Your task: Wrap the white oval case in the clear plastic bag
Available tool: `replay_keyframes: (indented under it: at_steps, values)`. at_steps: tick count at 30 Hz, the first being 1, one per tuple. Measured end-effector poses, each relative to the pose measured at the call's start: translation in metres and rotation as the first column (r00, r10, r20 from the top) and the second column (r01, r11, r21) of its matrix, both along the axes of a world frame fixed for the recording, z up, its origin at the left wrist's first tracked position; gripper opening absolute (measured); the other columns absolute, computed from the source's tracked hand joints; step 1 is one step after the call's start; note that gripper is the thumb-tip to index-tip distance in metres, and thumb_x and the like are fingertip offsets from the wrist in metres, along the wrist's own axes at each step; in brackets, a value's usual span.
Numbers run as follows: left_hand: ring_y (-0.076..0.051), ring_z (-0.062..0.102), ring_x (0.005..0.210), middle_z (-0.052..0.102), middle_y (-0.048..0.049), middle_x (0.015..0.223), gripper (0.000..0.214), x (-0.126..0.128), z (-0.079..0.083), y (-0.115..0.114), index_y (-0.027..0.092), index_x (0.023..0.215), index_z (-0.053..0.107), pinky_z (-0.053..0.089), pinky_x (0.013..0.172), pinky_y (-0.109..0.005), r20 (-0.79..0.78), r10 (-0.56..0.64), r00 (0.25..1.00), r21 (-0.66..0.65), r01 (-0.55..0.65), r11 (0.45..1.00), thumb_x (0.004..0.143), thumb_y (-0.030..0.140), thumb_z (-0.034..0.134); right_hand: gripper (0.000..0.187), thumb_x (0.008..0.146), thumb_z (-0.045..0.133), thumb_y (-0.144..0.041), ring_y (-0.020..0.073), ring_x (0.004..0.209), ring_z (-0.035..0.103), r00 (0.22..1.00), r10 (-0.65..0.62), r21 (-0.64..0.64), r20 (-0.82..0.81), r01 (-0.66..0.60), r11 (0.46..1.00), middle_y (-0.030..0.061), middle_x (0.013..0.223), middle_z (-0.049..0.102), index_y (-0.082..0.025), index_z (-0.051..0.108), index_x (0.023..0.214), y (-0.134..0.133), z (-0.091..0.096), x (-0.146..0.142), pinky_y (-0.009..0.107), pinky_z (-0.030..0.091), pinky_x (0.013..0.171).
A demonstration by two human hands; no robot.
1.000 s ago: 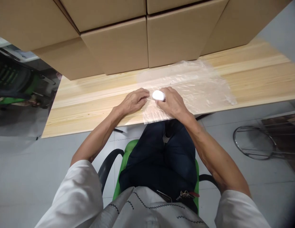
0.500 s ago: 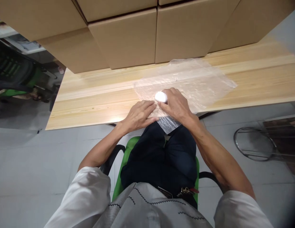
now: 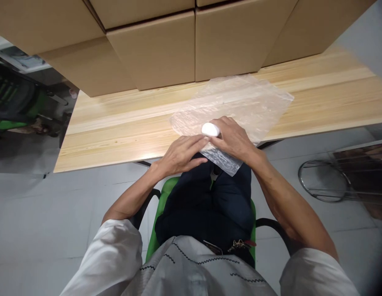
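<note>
A clear bubble-wrap sheet (image 3: 240, 102) lies on the wooden table (image 3: 117, 131), its near corner hanging past the front edge above my lap. My right hand (image 3: 232, 137) grips a small white oval object (image 3: 210, 129) against the sheet. Just left of it, my left hand (image 3: 180, 154) pinches the sheet's near edge, with its fingertips touching the right hand. Both hands are at the table's front edge.
Several large cardboard boxes (image 3: 154, 49) stand along the back of the table. I sit on a green chair (image 3: 162, 193). A metal stool frame (image 3: 323, 181) is on the floor at the right, and a dark chair (image 3: 12, 102) stands at the far left.
Both hands have drawn the sheet and the white object toward me. The sheet has turned, and its corner now hangs over the table edge.
</note>
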State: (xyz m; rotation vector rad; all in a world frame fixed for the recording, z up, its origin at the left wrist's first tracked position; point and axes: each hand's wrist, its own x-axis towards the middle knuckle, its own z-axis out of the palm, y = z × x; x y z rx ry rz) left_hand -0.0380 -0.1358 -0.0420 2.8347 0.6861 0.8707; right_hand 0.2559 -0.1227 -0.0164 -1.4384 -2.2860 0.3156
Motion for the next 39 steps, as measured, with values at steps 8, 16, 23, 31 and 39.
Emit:
replay_keyframes:
  at_steps: [8,16,23,31,39]
  values:
    - [-0.045,0.073,0.17,0.072,-0.0303,0.182,0.08,-0.01,0.002,0.023,0.016,0.189,0.058,0.062,0.14,-0.068,-0.1,-0.03,0.995,-0.151,0.015,0.988,0.131,0.071,0.055,0.031,0.117,0.067,-0.038,0.0429,0.124,0.069,0.987,-0.137,0.084,0.086,0.13,0.988,0.0228,0.134,0.081,-0.019,0.077,0.138,-0.013,-0.001,-0.017,0.052,0.056,0.105]
    - [-0.042,0.07,0.171,0.07,-0.0233,0.187,0.068,-0.002,0.005,0.02,0.023,0.19,0.059,0.059,0.14,-0.067,-0.099,-0.029,0.995,-0.253,0.003,0.967,0.127,0.049,0.061,0.037,0.122,0.061,-0.045,0.0459,0.129,0.068,0.962,-0.263,0.124,0.073,0.253,0.96,0.0229,0.138,0.08,-0.02,0.075,0.144,-0.015,-0.012,-0.012,0.057,0.058,0.109]
    - [-0.037,0.079,0.152,0.086,-0.0198,0.161,0.049,0.01,0.003,0.03,0.024,0.163,0.082,0.062,0.128,-0.06,-0.061,0.014,0.998,-0.197,-0.026,0.98,0.132,0.051,0.055,0.041,0.121,0.062,-0.044,0.0471,0.135,0.069,0.959,-0.277,0.089,0.062,0.272,0.958,0.0239,0.142,0.078,-0.019,0.076,0.151,-0.015,-0.013,-0.004,0.059,0.06,0.114]
    - [-0.035,0.082,0.139,0.09,-0.0151,0.149,0.037,0.028,0.015,0.053,0.029,0.135,0.09,0.064,0.124,-0.061,-0.027,-0.023,0.999,-0.092,0.021,0.996,0.131,0.045,0.057,0.045,0.122,0.062,-0.052,0.0448,0.136,0.072,0.979,-0.186,0.029,-0.079,0.188,0.982,0.0207,0.143,0.083,-0.023,0.082,0.151,-0.008,-0.012,0.016,0.059,0.061,0.119]
    - [-0.038,0.084,0.141,0.092,-0.0128,0.141,0.042,0.064,0.042,0.09,0.027,0.13,0.088,0.06,0.136,-0.07,-0.043,-0.064,0.997,-0.238,0.052,0.97,0.129,0.054,0.056,0.034,0.118,0.07,-0.048,0.0365,0.122,0.081,0.962,-0.031,-0.141,-0.271,-0.008,0.99,0.0131,0.129,0.089,-0.027,0.094,0.129,0.004,0.008,0.03,0.047,0.065,0.107]
